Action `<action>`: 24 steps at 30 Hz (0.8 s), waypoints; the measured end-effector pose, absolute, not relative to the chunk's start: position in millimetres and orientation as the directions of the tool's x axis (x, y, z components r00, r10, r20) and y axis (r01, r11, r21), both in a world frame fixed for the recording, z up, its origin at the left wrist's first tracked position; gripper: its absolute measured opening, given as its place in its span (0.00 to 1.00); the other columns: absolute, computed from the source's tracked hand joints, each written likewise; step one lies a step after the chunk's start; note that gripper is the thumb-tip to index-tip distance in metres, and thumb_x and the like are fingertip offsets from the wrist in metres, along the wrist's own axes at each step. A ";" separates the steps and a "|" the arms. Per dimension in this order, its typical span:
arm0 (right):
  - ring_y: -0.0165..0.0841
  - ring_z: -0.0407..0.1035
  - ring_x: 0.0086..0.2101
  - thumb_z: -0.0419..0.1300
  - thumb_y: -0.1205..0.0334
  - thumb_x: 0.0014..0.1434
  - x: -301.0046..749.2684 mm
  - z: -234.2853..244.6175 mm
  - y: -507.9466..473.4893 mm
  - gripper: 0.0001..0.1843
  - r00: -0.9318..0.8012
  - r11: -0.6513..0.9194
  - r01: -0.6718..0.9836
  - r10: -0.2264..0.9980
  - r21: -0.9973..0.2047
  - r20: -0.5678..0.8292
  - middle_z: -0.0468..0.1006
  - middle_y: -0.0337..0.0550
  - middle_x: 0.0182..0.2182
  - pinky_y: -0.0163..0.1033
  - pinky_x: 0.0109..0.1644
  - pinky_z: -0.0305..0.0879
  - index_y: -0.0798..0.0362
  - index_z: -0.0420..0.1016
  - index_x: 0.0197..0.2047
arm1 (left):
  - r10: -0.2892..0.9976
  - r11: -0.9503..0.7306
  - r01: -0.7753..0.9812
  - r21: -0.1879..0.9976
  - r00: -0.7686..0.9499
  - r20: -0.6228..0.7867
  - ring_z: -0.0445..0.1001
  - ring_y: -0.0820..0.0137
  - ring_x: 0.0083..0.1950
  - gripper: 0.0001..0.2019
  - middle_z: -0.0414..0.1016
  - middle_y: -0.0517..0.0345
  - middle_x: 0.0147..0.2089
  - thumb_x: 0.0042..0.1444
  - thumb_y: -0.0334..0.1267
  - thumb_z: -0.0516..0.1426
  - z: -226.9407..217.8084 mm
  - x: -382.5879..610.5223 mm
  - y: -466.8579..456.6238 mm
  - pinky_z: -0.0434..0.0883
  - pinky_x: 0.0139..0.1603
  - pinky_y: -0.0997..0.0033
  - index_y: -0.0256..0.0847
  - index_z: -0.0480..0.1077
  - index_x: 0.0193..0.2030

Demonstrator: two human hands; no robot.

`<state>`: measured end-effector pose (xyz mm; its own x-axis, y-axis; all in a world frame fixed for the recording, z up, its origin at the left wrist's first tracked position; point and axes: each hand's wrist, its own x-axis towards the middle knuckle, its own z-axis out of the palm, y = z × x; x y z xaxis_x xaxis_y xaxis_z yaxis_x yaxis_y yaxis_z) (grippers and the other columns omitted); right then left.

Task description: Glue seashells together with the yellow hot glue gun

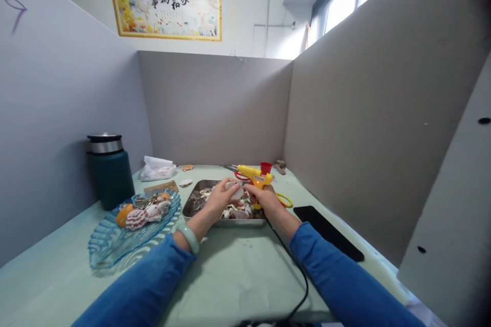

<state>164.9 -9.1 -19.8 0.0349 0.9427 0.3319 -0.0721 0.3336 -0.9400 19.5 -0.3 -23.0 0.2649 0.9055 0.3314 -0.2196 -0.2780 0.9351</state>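
My left hand [221, 196] is closed on a pale, flat seashell [237, 192], held above a metal tray [233, 223]. In my right hand [266, 198] is a yellow hot glue gun [254, 175], its nozzle pointing to the left and away from me. A black cord [291, 255] runs from the glue gun down toward the table's front edge. Seashells [240, 214] of mixed colours fill the tray below both hands. The fingertips of my right hand come close to the shell; whether they touch it I cannot tell.
To the left stand a blue glass dish [111, 245] with shells and a dark green bottle [111, 173]. Behind are a tissue pack [157, 169] and a red cup [265, 167]. A black phone-like slab [328, 232] lies right. Partitions [215, 107] enclose the table.
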 end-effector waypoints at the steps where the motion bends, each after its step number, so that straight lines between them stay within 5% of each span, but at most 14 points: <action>1: 0.24 0.55 0.15 0.63 0.55 0.43 165.3 -20.2 -8.4 0.15 0.033 0.337 -0.064 0.942 -0.939 0.335 0.62 0.32 0.11 0.32 0.19 0.50 0.54 0.64 0.18 | 0.906 -0.283 -0.218 0.934 0.259 0.335 0.72 0.69 0.34 0.17 0.71 0.55 0.36 0.47 0.48 0.61 -22.8 19.7 -0.4 0.75 0.27 0.69 0.38 0.67 0.38; 24: 0.24 0.55 0.15 0.63 0.54 0.44 166.2 -20.7 -8.6 0.16 0.018 0.343 -0.068 0.939 -0.937 0.342 0.63 0.33 0.12 0.31 0.20 0.52 0.54 0.64 0.18 | 0.909 -0.284 -0.214 0.935 0.250 0.333 0.71 0.70 0.33 0.17 0.70 0.57 0.33 0.46 0.48 0.61 -22.9 19.3 -0.3 0.73 0.25 0.72 0.39 0.66 0.37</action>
<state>166.2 -8.6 -20.7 0.0177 0.9394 0.3424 -0.0677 0.3428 -0.9370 19.3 -0.3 -22.9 0.2504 0.9089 0.3334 -0.2138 -0.2839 0.9347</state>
